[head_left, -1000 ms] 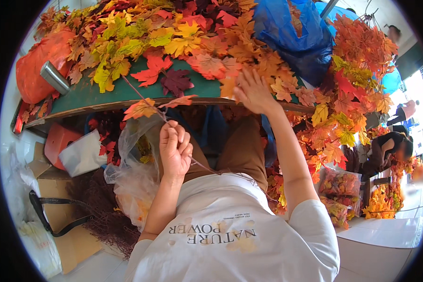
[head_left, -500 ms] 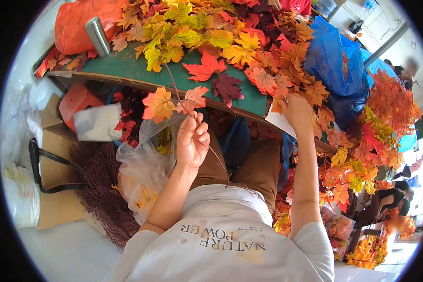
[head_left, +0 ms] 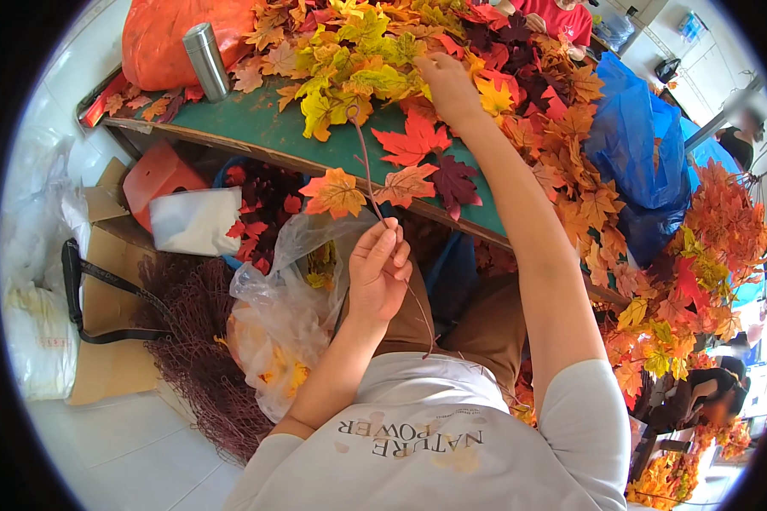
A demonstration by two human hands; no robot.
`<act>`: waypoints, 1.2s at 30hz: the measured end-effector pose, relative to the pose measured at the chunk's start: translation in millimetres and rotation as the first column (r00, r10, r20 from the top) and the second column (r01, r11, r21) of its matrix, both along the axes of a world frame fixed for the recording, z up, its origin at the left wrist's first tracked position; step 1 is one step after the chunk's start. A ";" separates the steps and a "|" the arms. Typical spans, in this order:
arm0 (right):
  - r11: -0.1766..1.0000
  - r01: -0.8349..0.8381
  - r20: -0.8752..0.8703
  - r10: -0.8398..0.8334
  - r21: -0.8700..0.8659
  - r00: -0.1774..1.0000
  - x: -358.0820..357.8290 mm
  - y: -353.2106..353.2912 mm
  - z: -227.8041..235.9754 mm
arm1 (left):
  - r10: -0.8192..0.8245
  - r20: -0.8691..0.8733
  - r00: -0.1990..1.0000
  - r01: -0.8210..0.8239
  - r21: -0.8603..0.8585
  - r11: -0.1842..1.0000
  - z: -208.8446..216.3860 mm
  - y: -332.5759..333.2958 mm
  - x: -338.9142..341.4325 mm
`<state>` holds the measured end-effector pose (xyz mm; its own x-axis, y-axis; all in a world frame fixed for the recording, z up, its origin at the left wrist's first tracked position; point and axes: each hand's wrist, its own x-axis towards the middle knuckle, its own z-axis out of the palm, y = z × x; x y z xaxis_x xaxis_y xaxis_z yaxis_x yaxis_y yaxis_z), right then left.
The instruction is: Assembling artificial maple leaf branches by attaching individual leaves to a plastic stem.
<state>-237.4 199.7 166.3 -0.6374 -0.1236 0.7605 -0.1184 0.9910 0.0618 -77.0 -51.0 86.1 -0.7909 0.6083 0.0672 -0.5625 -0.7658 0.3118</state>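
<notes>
My left hand is closed on a thin brown artificial leaf stem, held upright in front of the table edge. Its bare looped tip points up, and the thin lower end trails down to my lap. Two artificial maple leaves spread from it just above my fingers: an orange-yellow leaf and a pinkish-orange leaf. My right hand reaches across the table to the heap of yellow leaves. Its fingertips are at the leaves, and I cannot tell whether they grip one. A red leaf and a dark maroon leaf lie below my right forearm.
A steel flask stands on the green table beside an orange bag. Blue plastic bags are at the right. Dark bare stems and a clear bag sit at left. Across the table is a person in red.
My right hand has left the orange leaves and white paper at the table's right edge, moving up and left to the yellow leaves. My left hand keeps the stem.
</notes>
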 end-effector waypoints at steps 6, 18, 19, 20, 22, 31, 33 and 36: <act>0.949 0.131 0.236 -0.202 0.287 0.950 -19.1 -3.3 -2.3 | 0.006 0.015 1.000 -0.007 0.035 0.999 2.2 -4.7 -5.9; 0.878 0.342 0.229 -0.276 -0.336 0.934 78.0 45.4 45.6 | -0.090 -0.040 0.995 0.088 -0.041 0.995 3.6 4.7 6.1; 0.694 0.244 0.234 -0.112 -0.677 0.966 80.6 57.2 36.9 | -0.098 -0.036 0.995 0.097 -0.031 0.995 5.0 6.9 8.3; 0.390 0.133 0.163 0.045 -0.911 0.986 84.4 71.3 31.4 | -0.107 -0.033 0.994 0.106 -0.021 0.994 6.5 9.1 10.6; 0.189 0.003 0.037 0.175 -0.982 0.984 97.3 59.3 32.7 | -0.111 -0.038 0.993 0.110 -0.024 0.994 5.1 8.6 14.6; -0.008 0.014 0.009 0.407 -1.000 0.913 109.7 24.9 42.2 | -0.024 -0.053 0.998 0.020 -0.071 0.997 6.9 4.1 15.1; 0.028 0.066 0.072 0.497 -0.997 0.865 117.0 -2.2 46.5 | 0.096 -0.105 0.990 -0.108 -0.116 0.987 6.3 -2.4 7.8; 0.141 0.153 0.206 0.554 -0.978 0.807 138.4 -44.1 53.1 | 0.162 -0.133 0.978 -0.165 -0.015 0.986 12.5 -11.7 -9.4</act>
<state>-98.9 155.6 219.4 -0.9672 0.2537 0.0113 0.0210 0.1244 -0.9920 -86.4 -62.7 98.7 -0.8653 0.4742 0.1626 -0.3831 -0.8347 0.3957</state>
